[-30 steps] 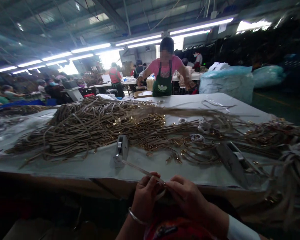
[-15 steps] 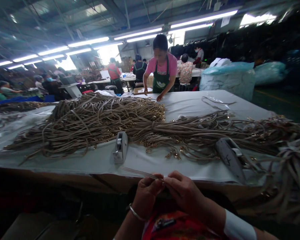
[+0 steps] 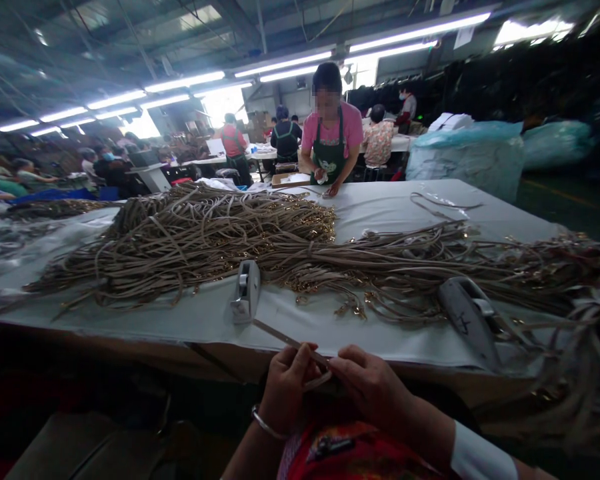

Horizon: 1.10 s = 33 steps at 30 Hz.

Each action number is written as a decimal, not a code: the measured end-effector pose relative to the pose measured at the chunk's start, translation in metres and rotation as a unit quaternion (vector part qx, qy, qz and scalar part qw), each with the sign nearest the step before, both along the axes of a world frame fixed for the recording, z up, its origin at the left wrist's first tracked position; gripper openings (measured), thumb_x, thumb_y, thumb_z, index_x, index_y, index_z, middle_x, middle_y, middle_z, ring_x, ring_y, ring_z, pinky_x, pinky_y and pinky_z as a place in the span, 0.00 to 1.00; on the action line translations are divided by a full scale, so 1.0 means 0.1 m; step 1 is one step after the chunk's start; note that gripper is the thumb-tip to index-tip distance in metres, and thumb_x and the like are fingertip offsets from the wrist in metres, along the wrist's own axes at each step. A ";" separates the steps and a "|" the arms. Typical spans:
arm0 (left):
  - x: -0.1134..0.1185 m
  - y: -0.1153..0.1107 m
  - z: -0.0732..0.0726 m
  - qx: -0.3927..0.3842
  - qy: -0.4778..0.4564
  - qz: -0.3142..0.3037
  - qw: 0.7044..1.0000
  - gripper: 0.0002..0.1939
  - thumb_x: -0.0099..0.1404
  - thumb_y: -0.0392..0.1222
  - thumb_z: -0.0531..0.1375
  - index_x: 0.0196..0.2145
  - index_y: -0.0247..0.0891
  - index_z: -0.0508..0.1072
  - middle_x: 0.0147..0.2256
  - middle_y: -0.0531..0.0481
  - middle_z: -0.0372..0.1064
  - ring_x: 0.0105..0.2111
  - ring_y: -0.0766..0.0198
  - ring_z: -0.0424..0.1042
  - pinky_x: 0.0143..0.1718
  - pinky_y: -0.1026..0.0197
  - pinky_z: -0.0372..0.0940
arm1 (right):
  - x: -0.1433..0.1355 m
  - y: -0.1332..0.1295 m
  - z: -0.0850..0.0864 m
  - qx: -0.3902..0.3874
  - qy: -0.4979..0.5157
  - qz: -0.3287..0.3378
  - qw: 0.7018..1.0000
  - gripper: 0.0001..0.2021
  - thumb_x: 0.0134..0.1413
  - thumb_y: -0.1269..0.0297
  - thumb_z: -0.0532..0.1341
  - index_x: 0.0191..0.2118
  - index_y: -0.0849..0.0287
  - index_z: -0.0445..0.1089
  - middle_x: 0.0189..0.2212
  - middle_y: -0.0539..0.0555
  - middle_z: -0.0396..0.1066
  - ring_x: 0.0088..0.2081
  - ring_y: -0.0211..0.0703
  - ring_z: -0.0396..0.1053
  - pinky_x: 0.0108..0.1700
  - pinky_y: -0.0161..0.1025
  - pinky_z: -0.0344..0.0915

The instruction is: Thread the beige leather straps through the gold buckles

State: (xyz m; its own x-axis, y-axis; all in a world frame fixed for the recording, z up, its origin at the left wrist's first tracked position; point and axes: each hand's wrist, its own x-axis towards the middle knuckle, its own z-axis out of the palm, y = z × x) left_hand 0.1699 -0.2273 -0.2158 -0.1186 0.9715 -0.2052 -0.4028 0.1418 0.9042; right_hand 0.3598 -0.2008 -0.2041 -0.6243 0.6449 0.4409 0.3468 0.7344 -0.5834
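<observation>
Just past the near table edge, my left hand [image 3: 291,380] pinches a thin grey-brown strap [image 3: 275,333] between thumb and fingers. One end of the strap sticks out up and left toward a grey tape dispenser [image 3: 246,293]. My right hand [image 3: 369,377] is closed on the same strap just to the right, where it bends back in a small loop under the left fingers. The right fingertips are partly hidden. Beyond both hands lies a large heap of similar straps [image 3: 180,240] with gold-coloured metal fittings.
A second tape dispenser [image 3: 467,320] stands at the right, beside more straps [image 3: 590,347] hanging over the edge. Across the white table [image 3: 380,207] a co-worker in a green apron [image 3: 330,150] handles something white. Large plastic-wrapped bags [image 3: 465,160] stand behind at right.
The strap between my hands has turned and now shows its flat face and a bent loop. The co-worker has lifted one hand with something white in it. The view has shifted slightly.
</observation>
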 end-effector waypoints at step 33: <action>0.17 0.03 -0.03 0.002 0.100 -0.054 0.994 0.18 0.56 0.53 0.69 0.24 0.33 0.78 0.22 0.50 0.69 0.25 0.66 0.65 0.27 0.65 0.61 | -0.03 0.00 -0.05 -0.055 -0.031 0.038 0.997 0.10 0.61 0.74 0.52 0.36 0.62 0.70 0.33 0.57 0.70 0.32 0.41 0.67 0.34 0.35 0.66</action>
